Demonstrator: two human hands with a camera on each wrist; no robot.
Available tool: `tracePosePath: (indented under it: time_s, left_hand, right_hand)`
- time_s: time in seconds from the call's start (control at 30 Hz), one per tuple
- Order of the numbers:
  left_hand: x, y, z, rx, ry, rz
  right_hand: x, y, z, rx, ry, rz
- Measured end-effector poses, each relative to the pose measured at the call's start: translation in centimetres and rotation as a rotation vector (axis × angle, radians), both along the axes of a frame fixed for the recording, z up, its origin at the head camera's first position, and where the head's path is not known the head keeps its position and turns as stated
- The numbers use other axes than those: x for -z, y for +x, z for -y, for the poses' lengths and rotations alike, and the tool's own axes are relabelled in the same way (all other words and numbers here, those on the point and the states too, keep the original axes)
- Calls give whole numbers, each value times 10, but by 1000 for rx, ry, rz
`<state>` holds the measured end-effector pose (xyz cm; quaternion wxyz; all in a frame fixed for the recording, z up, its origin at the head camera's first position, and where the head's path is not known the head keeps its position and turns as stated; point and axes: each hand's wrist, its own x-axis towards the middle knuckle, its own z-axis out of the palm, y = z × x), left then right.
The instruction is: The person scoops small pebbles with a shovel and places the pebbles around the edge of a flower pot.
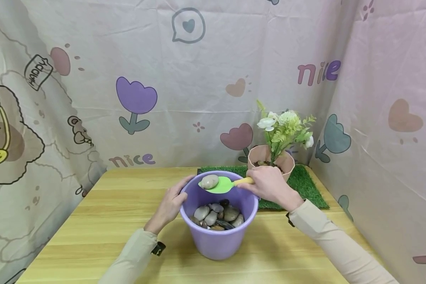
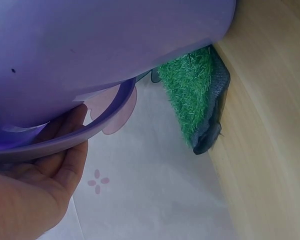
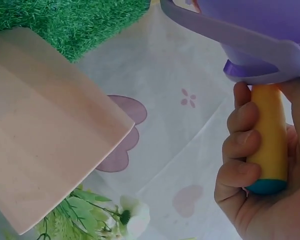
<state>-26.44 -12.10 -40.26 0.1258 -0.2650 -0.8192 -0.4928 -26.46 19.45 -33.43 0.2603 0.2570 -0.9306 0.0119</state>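
A purple bucket point(image 1: 218, 244) stands on the table with several smooth stones point(image 1: 230, 213) in the bottom. My left hand point(image 1: 170, 203) holds its rim at the left, fingers around the outside near the bucket's handle point(image 2: 97, 125). In my right hand point(image 1: 269, 183) is a toy shovel, gripped by its yellow handle point(image 3: 270, 135). The green shovel blade point(image 1: 224, 184) is over the bucket's opening, and a pale, rounded stone point(image 1: 210, 182) lies on it. The fingers of my right hand point(image 3: 245, 150) wrap round the handle, which ends in a teal cap.
Behind the bucket, at the right, a pink pot point(image 1: 287, 161) with white artificial flowers point(image 1: 287, 120) and dark stones inside stands on a green grass mat point(image 1: 301, 189). Wood-look table point(image 1: 113, 213) surrounds the bucket. Printed cloth point(image 1: 198, 79) hangs behind and at both sides.
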Motion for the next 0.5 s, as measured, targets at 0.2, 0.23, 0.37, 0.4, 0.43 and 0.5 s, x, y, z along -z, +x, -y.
tracePosePath:
  time_s: [0.2,0.23,0.37,0.4,0.43,0.5]
  left_hand:
    - [1,-1,0,10,4,10]
    - [2,-1,0,10,5,13]
    - [2,0,0,6,10,21]
    - [2,-1,0,2,10,21]
    - [2,-1,0,-2,9,17]
    - [2,-1,0,-5,7,8]
  right_hand:
    - [0,1,1,-10,-25,12]
    - [0,1,1,-12,-26,17]
    - [0,1,1,-23,-24,27]
    - [0,1,0,-25,-23,24]
    - [1,0,0,-27,-24,18]
    - [2,-1,-1,-26,-26,4]
